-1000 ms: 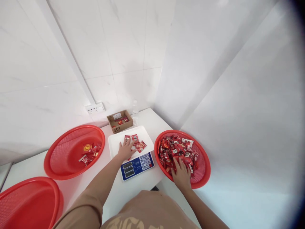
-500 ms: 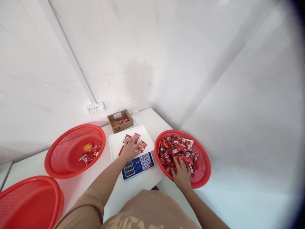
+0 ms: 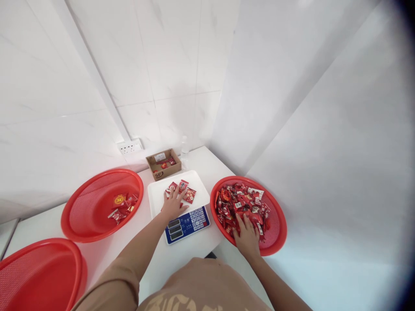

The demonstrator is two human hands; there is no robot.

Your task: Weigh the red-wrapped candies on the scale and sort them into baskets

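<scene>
My left hand (image 3: 173, 204) lies over the white pan (image 3: 199, 192) of a digital scale, its fingers spread on several small red wrapped packets. One packet (image 3: 189, 195) shows to the right of the fingers and another (image 3: 183, 185) above them; others are partly covered by the hand. The blue keypad panel (image 3: 188, 225) faces me. On the right, a red mesh basket (image 3: 278, 220) holds a heap of red packets (image 3: 241, 198). My right hand (image 3: 248, 238) rests on the near side of that heap, fingers apart and nothing visibly gripped.
A red basket (image 3: 84, 207) at the left contains a few packets. Another red basket (image 3: 39, 276) stands nearer, cut off by the frame. Behind the scale are a small cardboard box (image 3: 167, 172) with red items and a clear bottle (image 3: 184, 147). Walls border the white table (image 3: 201, 162).
My left hand has shifted slightly left on the pan, and the packets under it have moved left, closer together. My right hand has stayed in place.
</scene>
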